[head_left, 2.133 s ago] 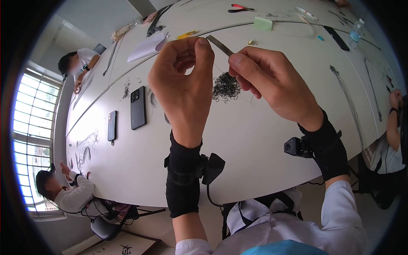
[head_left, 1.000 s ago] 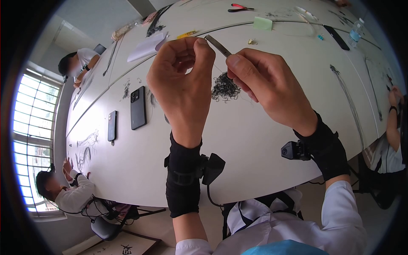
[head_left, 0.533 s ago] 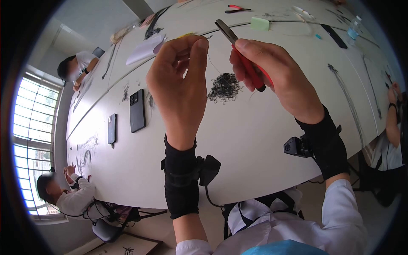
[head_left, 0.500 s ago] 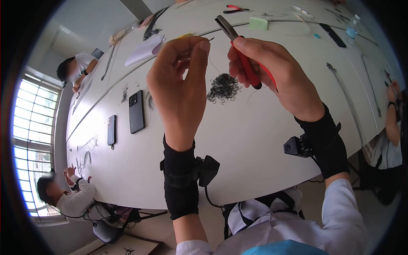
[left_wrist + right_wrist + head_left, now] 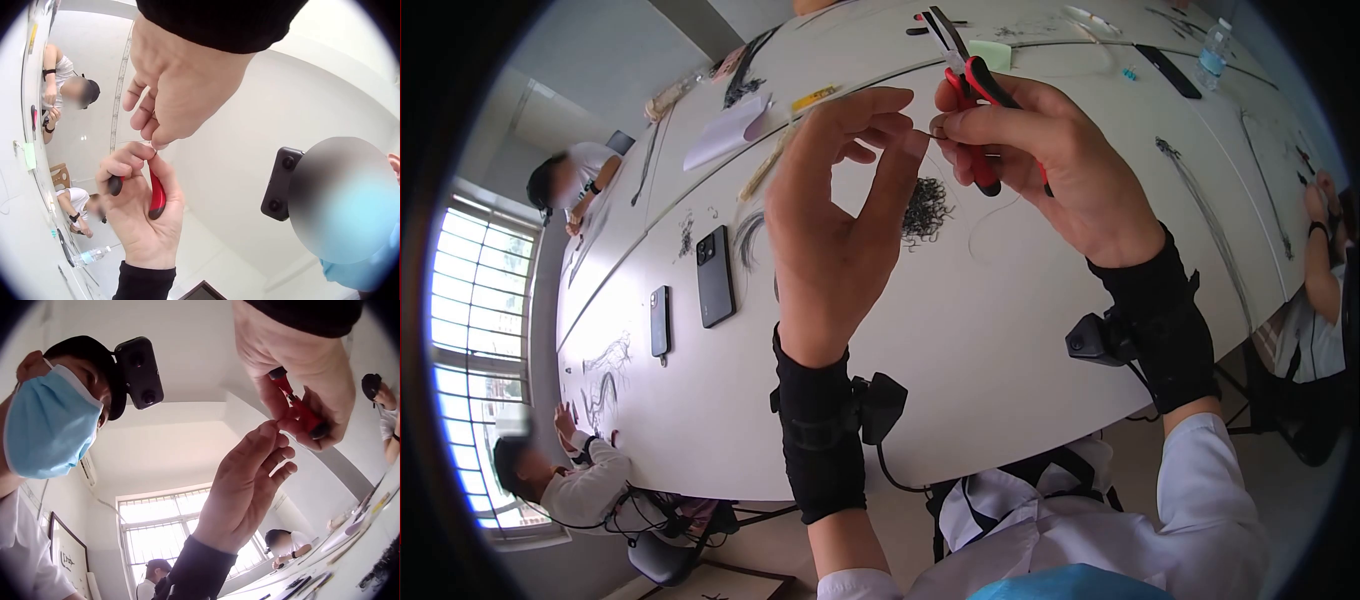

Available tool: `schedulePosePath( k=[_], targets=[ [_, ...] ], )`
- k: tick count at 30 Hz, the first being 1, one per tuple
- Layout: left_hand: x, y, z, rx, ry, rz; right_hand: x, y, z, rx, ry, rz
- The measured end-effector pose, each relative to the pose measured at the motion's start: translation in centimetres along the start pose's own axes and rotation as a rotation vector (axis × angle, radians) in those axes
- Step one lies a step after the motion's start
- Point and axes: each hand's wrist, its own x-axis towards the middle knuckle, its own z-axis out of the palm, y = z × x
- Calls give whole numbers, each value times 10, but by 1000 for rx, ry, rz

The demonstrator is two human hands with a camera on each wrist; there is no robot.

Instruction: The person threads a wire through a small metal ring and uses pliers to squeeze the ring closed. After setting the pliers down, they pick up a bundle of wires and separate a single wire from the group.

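Note:
My left hand (image 5: 840, 210) is raised over the table, its thumb and a finger pinching one end of a thin dark wire (image 5: 936, 137). The index finger stretches above that pinch. My right hand (image 5: 1060, 160) keeps red-and-black pliers (image 5: 956, 62) in its grip, metal nose pointing up and away. At the same time its thumb and index fingertips meet the wire right beside the left thumb. In the left wrist view the red handle (image 5: 157, 192) crosses the right palm. A heap of small curled black pieces (image 5: 927, 215) lies on the table below, partly behind the left hand.
Two phones, one large (image 5: 714, 275) and one smaller (image 5: 660, 320), lie to the left. White paper (image 5: 725, 135), a yellow tool (image 5: 812, 97), a green note (image 5: 992, 55) and a water bottle (image 5: 1212, 67) are farther back. Other people sit around the white table (image 5: 960, 370).
The pliers' nose has left the left fingertips and swung upward, the tool shifting back in the right hand. Right thumb and finger have come to the wire, while the left index finger has straightened.

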Motion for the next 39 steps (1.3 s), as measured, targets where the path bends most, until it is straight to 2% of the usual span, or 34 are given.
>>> schedulePosePath(
  k=[3, 6, 10, 25, 39],
  targets=[
    [-5, 7, -2, -141, 88, -231, -1, -2, 3, -73, 55, -64],
    [-6, 17, 2, -201, -4, -407, -2, -2, 6, -149, 121, -144],
    [-7, 21, 9, -354, 12, -493, -2, 2, 11, -235, 187, -279],
    [-9, 14, 11, -717, 32, -497, -7, 3, 20, -287, 213, -318],
    [-10, 10, 11, -792, 31, -489, -8, 8, 23, -287, 180, -373]
  ],
)
